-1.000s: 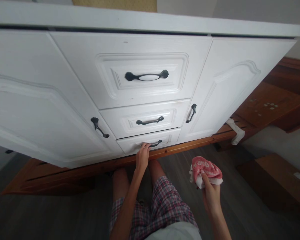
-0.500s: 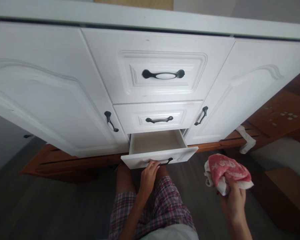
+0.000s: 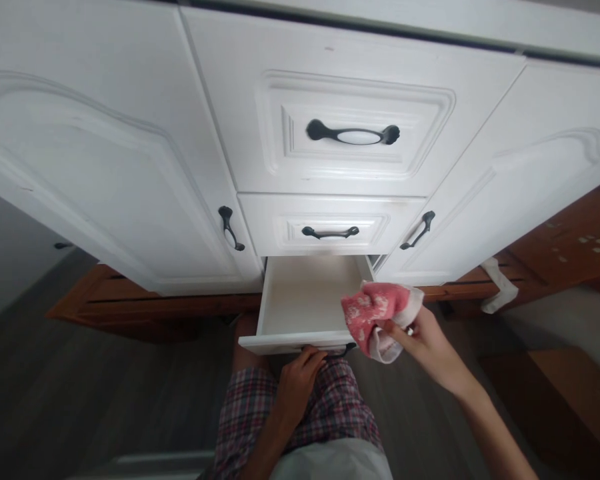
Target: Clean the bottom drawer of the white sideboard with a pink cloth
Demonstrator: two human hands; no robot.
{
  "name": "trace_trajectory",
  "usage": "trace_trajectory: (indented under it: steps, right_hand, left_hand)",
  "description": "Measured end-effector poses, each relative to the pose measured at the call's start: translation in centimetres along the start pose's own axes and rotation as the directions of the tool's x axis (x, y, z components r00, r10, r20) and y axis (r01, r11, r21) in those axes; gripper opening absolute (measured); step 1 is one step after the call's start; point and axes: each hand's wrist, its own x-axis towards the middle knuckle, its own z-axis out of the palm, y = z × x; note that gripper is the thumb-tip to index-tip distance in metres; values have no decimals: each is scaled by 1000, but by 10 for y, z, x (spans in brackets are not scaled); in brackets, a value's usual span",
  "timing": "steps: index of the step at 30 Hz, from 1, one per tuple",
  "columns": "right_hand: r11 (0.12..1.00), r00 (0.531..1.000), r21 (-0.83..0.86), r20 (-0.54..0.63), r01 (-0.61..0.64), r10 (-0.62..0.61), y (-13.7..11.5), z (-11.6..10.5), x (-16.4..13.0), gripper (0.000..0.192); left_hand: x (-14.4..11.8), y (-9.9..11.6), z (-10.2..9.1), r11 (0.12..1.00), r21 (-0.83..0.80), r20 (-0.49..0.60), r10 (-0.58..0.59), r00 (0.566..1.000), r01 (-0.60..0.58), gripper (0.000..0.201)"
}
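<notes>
My left hand (image 3: 300,377) has its fingers hooked on the black handle (image 3: 349,349) of the bottom drawer (image 3: 305,293). That drawer is pulled out, and the part of its inside that shows is bare white. Above the drawer's front right corner, my right hand (image 3: 427,347) grips a bunched pink cloth (image 3: 373,310) with a white pattern and white edges. The thumb presses on the cloth from the near side, while some fingers are hidden behind it.
Above are two shut drawers, the middle drawer (image 3: 333,232) and the top drawer (image 3: 355,133), between cabinet doors (image 3: 105,187). Below runs a brown wooden bench (image 3: 145,307). A white sock-like cloth (image 3: 500,287) hangs at right, near a cardboard box (image 3: 575,393).
The bottom drawer has come further out toward me with my left hand on its handle. My right hand has carried the cloth left, to the drawer's right corner. The view has shifted.
</notes>
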Motion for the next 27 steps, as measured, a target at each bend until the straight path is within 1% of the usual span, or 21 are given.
trace_trajectory:
  steps: [2, 5, 7, 10, 12, 13, 15, 18, 20, 22, 24, 27]
  right_hand:
    - [992, 985, -76, 152, 100, -88, -4, 16, 16, 37]
    - [973, 925, -117, 350, 201, -149, -2, 40, 37, 21]
    - [966, 885, -126, 440, 226, -150, 3, 53, 50, 13]
    - [973, 848, -104, 515, 207, -125, 14, 68, 71, 9]
    - [960, 829, -144, 546, 239, -124, 23, 79, 85, 8]
    - [940, 820, -196, 557, 281, -129, 29, 85, 92, 10]
    - [871, 805, -321, 578, 371, -130, 42, 101, 107, 16]
    - [782, 796, -458, 600, 423, -79, 63, 127, 133, 28]
    - [751, 809, -509, 586, 421, -57, 75, 145, 155, 35]
    - [729, 833, -548, 550, 410, -55, 83, 162, 179, 37]
    - [721, 853, -564, 518, 403, -71, 86, 182, 201, 36]
    - [721, 856, -544, 499, 430, -134, 84, 213, 225, 34]
  left_hand:
    - [-4, 2, -2, 1000, 13, 21, 4, 1000, -4, 38]
    - [-5, 5, -4, 999, 37, 21, 17, 1000, -17, 38]
    - [-5, 7, -4, 999, 42, 17, 8, 1000, -9, 38]
    - [-8, 7, -2, 1000, 29, 8, -11, 1000, 10, 38]
    - [-12, 6, -1, 1000, 16, -11, -4, 1000, 4, 38]
    - [-14, 6, 0, 1000, 11, -23, 2, 1000, -2, 39]
    - [-17, 4, 2, 999, 12, -52, 33, 998, -33, 39]
    - [-19, 1, 4, 996, 36, -100, 84, 991, -81, 39]
    - [-19, 0, 5, 995, 34, -119, 99, 988, -95, 40]
    - [-18, 0, 7, 996, -2, -117, 92, 989, -93, 40]
    - [-19, -1, 10, 995, -46, -99, 80, 992, -85, 39]
    - [-22, -3, 17, 996, -76, -119, 44, 992, -53, 41]
